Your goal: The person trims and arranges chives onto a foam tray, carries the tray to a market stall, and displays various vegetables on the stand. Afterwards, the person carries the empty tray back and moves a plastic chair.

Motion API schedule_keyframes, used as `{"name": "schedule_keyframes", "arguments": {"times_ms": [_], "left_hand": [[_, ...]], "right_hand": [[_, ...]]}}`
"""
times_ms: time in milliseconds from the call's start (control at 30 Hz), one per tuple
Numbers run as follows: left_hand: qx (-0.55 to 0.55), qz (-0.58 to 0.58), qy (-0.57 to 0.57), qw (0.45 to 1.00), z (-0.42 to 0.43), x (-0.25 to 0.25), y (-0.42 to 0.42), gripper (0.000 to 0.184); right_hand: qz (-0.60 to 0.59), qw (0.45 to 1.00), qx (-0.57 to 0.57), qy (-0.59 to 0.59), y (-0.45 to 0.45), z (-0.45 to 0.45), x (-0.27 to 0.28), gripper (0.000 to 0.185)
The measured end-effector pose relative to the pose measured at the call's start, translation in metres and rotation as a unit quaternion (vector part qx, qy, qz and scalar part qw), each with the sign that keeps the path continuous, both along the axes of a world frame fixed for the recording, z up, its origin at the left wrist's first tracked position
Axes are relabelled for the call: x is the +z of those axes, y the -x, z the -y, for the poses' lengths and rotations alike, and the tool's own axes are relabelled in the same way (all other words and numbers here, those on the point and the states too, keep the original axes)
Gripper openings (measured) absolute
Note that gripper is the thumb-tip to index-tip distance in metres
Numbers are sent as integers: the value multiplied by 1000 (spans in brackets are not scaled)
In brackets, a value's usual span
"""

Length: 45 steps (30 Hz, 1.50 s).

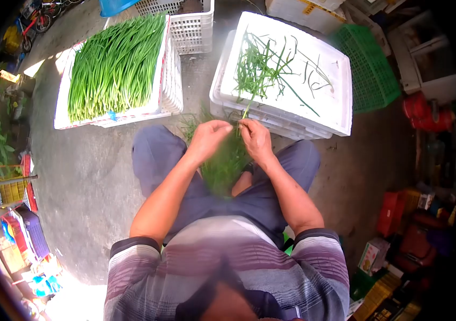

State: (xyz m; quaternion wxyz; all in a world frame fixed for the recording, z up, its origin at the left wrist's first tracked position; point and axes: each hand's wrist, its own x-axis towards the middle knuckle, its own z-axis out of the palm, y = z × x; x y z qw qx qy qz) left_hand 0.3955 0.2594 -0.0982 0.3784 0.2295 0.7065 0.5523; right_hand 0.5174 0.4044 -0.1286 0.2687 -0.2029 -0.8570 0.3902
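Note:
My right hand (255, 138) is closed at the near edge of the white foam box lid (313, 104), its fingers pinching the lower end of a green stalk (246, 110). Just left of it, my left hand (210, 140) has its thumb and fingertips pressed together; whatever it holds is too small to make out. Below and between both hands lies a blurred heap of green stalks (222, 171) between my legs. Loose thin green stalks (260, 67) are scattered on the white lid. Neatly packed long green stalks (118, 67) fill a lined crate at the upper left.
A white crate (190, 32) stands behind the packed stalks. The green crate (367, 67) is right of the lid. Red containers (391, 211) and boxes line the right side. A yellow crate (12, 191) and a purple crate (35, 232) are at the left edge.

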Motion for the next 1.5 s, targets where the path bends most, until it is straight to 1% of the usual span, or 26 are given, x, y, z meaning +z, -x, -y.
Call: {"name": "schedule_keyframes", "arguments": {"times_ms": [33,133,233,267,367,467,533,567,633,667,700,800,867,933,1000,1067,1100,1200,1300,1367,1500], "left_hand": [[-4,-13,6,1000,-3,-5,-3,27],[7,50,-2,999,-7,-15,-6,28],[0,166,14,986,-7,-13,-5,28],[-11,176,13,984,-6,-11,-6,27],[-33,198,2,980,-6,-10,-6,22],[-25,222,-22,974,-7,-25,-8,16],[-12,261,-44,964,-5,-27,-9,13],[9,261,-48,964,-5,-28,-8,13],[56,265,-52,961,-4,-28,-9,12],[60,271,-57,959,-1,-26,-8,12],[63,274,-64,957,-1,-23,-4,12],[50,262,-56,962,5,-9,2,13],[18,250,-40,967,17,9,0,13],[-2,250,-29,968,31,16,-5,12],[-34,265,-4,964,47,24,-10,11],[-62,246,26,967,60,28,-16,10],[-75,237,41,968,68,29,-18,9],[-79,239,53,966,88,27,-20,9],[-66,237,78,966,102,38,-19,11],[-62,241,92,964,107,50,-19,12],[-66,211,104,970,116,62,-17,10]], "right_hand": [[-8,1000,-7,25,-2,6,2,17],[-18,996,-25,82,-9,23,-2,16],[-4,987,-43,157,-15,41,2,16],[5,981,-48,186,-17,47,3,16],[31,985,-55,162,-25,60,-14,18],[-16,964,-89,248,-30,72,-38,12],[-23,944,-82,319,-31,79,-32,12],[-24,931,-77,356,-34,84,-28,12],[20,913,-68,401,-41,91,-14,20],[37,905,-61,420,-41,92,-11,24],[54,924,-57,373,-46,96,-23,21],[99,929,-45,355,-56,98,-34,21],[49,893,-39,446,-49,82,-23,21],[-17,847,-26,531,-40,63,-10,21],[-29,805,21,592,-30,46,5,24],[-55,766,63,637,-18,38,17,26],[-67,734,46,675,-12,37,29,15],[-105,710,61,694,-6,28,23,11],[-97,736,45,668,-6,18,23,9],[-95,744,48,660,-8,9,17,10],[-110,768,41,630,-16,-15,11,15]]}}
